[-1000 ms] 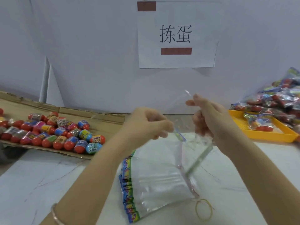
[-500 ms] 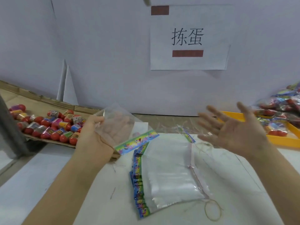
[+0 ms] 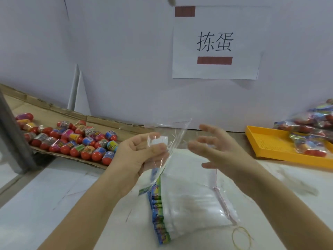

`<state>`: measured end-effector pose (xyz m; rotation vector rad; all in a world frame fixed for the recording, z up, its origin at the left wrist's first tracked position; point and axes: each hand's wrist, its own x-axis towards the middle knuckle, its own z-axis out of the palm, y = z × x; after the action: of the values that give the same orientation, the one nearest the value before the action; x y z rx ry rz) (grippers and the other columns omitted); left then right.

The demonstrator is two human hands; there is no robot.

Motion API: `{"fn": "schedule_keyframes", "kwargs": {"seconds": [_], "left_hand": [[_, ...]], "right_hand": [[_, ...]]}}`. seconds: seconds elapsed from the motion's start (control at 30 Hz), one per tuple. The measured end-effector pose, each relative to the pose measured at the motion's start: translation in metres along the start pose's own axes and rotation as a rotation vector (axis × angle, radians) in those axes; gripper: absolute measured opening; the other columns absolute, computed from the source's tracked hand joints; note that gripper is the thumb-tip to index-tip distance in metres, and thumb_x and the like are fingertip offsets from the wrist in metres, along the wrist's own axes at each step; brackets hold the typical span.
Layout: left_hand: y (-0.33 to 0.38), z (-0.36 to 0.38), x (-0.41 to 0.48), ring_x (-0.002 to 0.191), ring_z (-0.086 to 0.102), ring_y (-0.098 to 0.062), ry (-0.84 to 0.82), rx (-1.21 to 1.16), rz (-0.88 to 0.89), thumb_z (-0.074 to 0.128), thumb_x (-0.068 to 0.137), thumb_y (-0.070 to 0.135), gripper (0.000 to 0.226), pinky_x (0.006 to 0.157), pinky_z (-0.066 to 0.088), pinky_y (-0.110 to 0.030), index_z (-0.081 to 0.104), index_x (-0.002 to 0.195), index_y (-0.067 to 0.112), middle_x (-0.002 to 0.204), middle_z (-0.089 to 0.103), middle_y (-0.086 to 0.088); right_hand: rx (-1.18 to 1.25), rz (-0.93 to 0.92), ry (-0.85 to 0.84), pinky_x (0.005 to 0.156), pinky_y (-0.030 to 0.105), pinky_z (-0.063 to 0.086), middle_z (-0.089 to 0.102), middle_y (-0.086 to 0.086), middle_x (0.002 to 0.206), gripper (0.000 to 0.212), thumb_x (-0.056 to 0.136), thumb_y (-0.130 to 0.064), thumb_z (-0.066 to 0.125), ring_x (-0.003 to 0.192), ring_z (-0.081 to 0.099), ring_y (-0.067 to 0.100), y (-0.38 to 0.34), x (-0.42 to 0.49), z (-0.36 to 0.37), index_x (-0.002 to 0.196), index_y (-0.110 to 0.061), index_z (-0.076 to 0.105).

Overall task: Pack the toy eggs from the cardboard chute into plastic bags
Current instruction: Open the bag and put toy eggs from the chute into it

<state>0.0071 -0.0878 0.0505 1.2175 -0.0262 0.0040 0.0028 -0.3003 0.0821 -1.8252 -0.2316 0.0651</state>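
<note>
Head view, plastic bag pinched midway in left grip

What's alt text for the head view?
A person's left hand holds an empty clear bag above a stack of bags on a white table, the right hand open beside it. At left, toy eggs lie on a cardboard chute; at right, a yellow tray holds filled bags.
</note>
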Motion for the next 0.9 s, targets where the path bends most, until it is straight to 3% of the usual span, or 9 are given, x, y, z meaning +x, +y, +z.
{"fn": "schedule_keyframes", "kwargs": {"seconds": [0.07,0.27,0.37,0.43,0.53,0.63,0.7,0.8,0.9], "left_hand": [[0.004,0.001,-0.005,0.073,0.074,-0.025,-0.041,0.052,0.022,0.077,0.059,0.007,0.05,0.057,0.057,-0.025,0.067,0.108,0.01,0.089,0.074,-0.02],[0.004,-0.009,-0.016,0.085,0.074,-0.022,-0.068,-0.052,0.158,0.086,0.057,0.03,0.06,0.067,0.058,-0.024,0.071,0.11,0.008,0.097,0.075,-0.013],[0.0,-0.019,-0.02,0.102,0.07,-0.018,-0.185,-0.086,0.141,0.077,0.065,0.053,0.049,0.089,0.054,-0.031,0.08,0.094,0.013,0.108,0.074,-0.009],[-0.003,-0.023,-0.022,0.117,0.062,-0.02,-0.264,-0.126,0.071,0.054,0.078,0.045,0.047,0.104,0.042,-0.045,0.078,0.096,0.008,0.12,0.069,-0.012],[-0.01,-0.024,-0.021,0.12,0.058,-0.027,-0.313,-0.154,0.031,0.048,0.08,0.041,0.063,0.096,0.049,-0.051,0.063,0.106,-0.015,0.124,0.065,-0.017],[-0.013,-0.014,-0.022,0.11,0.064,-0.031,-0.255,-0.026,0.017,0.056,0.079,0.055,0.056,0.086,0.056,-0.039,0.076,0.104,0.009,0.124,0.066,-0.01],[-0.017,-0.013,-0.02,0.105,0.067,-0.029,-0.093,0.236,0.16,0.073,0.078,0.038,0.021,0.085,0.057,-0.036,0.078,0.098,0.031,0.11,0.073,-0.002],[-0.018,-0.017,-0.023,0.091,0.069,-0.013,0.124,0.567,0.43,0.077,0.077,0.008,0.04,0.078,0.057,-0.029,0.073,0.093,0.044,0.097,0.072,0.01],[-0.016,-0.021,-0.024,0.077,0.067,-0.015,0.253,0.583,0.484,0.082,0.072,0.013,0.044,0.072,0.058,-0.037,0.063,0.099,0.043,0.092,0.072,0.013]], "right_hand": [[-0.053,0.029,-0.036,0.072,0.022,0.051,0.056,-0.018,0.114,0.097,0.045,-0.065,0.076,0.1,0.063,0.005,-0.001,-0.004,0.022,0.132,-0.047,0.036],[0.148,-0.054,0.001,0.069,0.027,0.049,0.075,0.004,0.082,0.016,0.081,-0.01,0.072,0.064,0.065,0.011,-0.004,0.016,0.038,0.091,-0.023,0.071],[0.295,-0.025,-0.069,0.063,0.025,0.052,0.073,0.004,0.079,0.014,0.086,-0.005,0.065,0.062,0.064,0.013,-0.003,0.022,0.045,0.093,-0.015,0.071],[0.338,0.008,-0.036,0.056,0.022,0.051,0.07,0.002,0.072,0.014,0.087,-0.004,0.065,0.055,0.06,0.011,0.001,0.02,0.059,0.099,-0.011,0.068],[0.311,0.039,0.112,0.046,0.024,0.049,0.061,0.011,0.072,0.017,0.088,-0.004,0.064,0.054,0.062,0.024,0.011,0.013,0.086,0.101,-0.014,0.063],[0.471,0.092,0.059,0.049,0.028,0.053,0.069,0.009,0.07,0.018,0.092,-0.003,0.054,0.06,0.068,0.028,0.012,0.008,0.099,0.106,-0.014,0.056],[0.609,0.137,-0.014,0.055,0.029,0.055,0.073,0.003,0.074,0.016,0.095,-0.014,0.052,0.064,0.07,0.021,0.007,0.008,0.095,0.109,-0.011,0.058],[0.723,0.205,-0.218,0.067,0.036,0.058,0.074,0.011,0.096,0.051,0.091,-0.057,0.043,0.085,0.072,0.026,0.005,0.01,0.083,0.107,-0.013,0.063],[0.647,0.177,-0.323,0.094,0.052,0.048,0.071,0.002,0.106,0.09,0.065,-0.085,0.049,0.099,0.069,0.018,0.002,0.014,0.076,0.113,-0.01,0.059]]}}
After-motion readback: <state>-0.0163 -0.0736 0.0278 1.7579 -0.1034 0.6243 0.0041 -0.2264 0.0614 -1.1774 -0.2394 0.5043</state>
